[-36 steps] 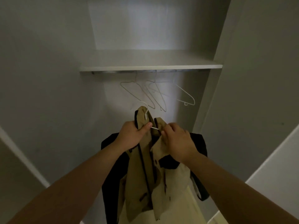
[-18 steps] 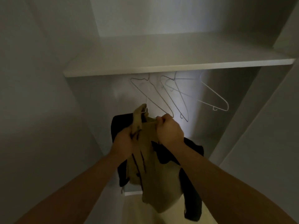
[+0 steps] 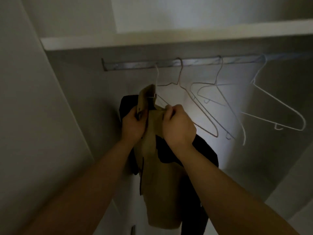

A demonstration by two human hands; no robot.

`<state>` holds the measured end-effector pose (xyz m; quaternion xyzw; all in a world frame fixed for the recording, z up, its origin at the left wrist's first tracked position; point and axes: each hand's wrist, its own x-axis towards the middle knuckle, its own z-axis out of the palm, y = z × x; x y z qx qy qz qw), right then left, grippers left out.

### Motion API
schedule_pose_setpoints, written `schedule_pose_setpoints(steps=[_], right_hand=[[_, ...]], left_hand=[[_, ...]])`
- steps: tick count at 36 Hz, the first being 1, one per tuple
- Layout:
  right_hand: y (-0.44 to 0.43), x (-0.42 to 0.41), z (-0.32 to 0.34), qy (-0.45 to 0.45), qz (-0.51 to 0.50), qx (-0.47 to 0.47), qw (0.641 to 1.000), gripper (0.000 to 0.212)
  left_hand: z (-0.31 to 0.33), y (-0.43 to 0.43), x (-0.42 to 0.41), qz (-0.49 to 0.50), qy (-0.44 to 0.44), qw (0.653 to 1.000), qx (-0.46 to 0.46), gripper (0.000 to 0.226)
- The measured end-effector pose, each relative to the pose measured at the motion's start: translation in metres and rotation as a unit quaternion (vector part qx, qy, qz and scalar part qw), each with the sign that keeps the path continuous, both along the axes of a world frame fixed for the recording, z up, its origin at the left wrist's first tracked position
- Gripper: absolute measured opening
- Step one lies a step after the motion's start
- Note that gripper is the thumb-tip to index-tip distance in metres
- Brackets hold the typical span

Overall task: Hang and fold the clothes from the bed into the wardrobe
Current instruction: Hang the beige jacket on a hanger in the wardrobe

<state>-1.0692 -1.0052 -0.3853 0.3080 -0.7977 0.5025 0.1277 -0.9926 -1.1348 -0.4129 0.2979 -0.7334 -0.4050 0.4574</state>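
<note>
Left hand: the left hand (image 3: 133, 124) has its grip clamped on the upper edge of the tan garment (image 3: 160, 192), thumb curled over the cloth.
Right hand: the right hand (image 3: 177, 126) is fisted, its grip closed on a bunched fold of the same garment, just beside the left hand at its 3 o'clock.
Garment: it hangs from both hands in the middle of the view, inside the wardrobe and below the rail (image 3: 132, 65). A black garment (image 3: 205, 155) lies behind it. I cannot tell whether the two share one hanger.
Change: a second ago the hands were lower and the rail was hidden under the shelf (image 3: 118, 39). The hands have since gone up and in. The hook of the white hanger (image 3: 157, 77) now rises at 12 o'clock of the left hand and meets the rail near its left end.
Doubt: whether the hook is truly seated over the rail is not clear.
Neighbours: the empty hangers (image 3: 211, 116) hang at 2 o'clock of the right hand, apart from the loaded one.
Meaning: the hanging step for this piece looks nearly done. Next I would check that the hook bears weight before either grip lets go.
Risk: cloth held this unevenly may slide off the wire shoulders.
</note>
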Motion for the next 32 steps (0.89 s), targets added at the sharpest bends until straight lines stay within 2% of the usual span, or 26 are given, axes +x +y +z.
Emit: schedule_pose_setpoints(steps=[2, 7, 10, 16, 20, 23, 28, 32], right_hand=[[-0.018, -0.009, -0.009, 0.034, -0.015, -0.022, 0.999, 0.031], [-0.051, -0.042, -0.015, 0.096, -0.054, -0.077, 0.991, 0.028], [-0.062, -0.065, -0.017, 0.107, -0.068, -0.104, 0.986, 0.028], [-0.076, -0.102, -0.008, 0.099, -0.053, -0.084, 0.990, 0.026], [-0.084, -0.112, 0.001, 0.118, -0.047, -0.052, 0.991, 0.024], [-0.092, -0.111, 0.010, 0.139, -0.043, -0.030, 0.989, 0.025], [-0.098, -0.113, 0.021, 0.156, -0.053, 0.022, 0.986, 0.010], [-0.097, -0.120, 0.005, 0.171, -0.057, 0.047, 0.983, 0.022]], left_hand=[[-0.004, -0.017, -0.012, 0.009, 0.057, 0.998, 0.001, 0.016], [-0.013, -0.052, -0.037, 0.023, 0.199, 0.980, 0.000, 0.014], [-0.027, -0.065, -0.048, 0.038, 0.222, 0.973, -0.045, 0.014], [-0.039, -0.078, -0.065, 0.019, 0.142, 0.975, -0.168, 0.005], [-0.041, -0.088, -0.063, 0.039, 0.072, 0.962, -0.261, 0.035], [-0.043, -0.096, -0.063, 0.048, 0.029, 0.960, -0.274, 0.047], [-0.042, -0.100, -0.074, 0.012, 0.020, 0.959, -0.282, 0.049], [-0.051, -0.101, -0.077, 0.007, -0.012, 0.958, -0.286, 0.055]])
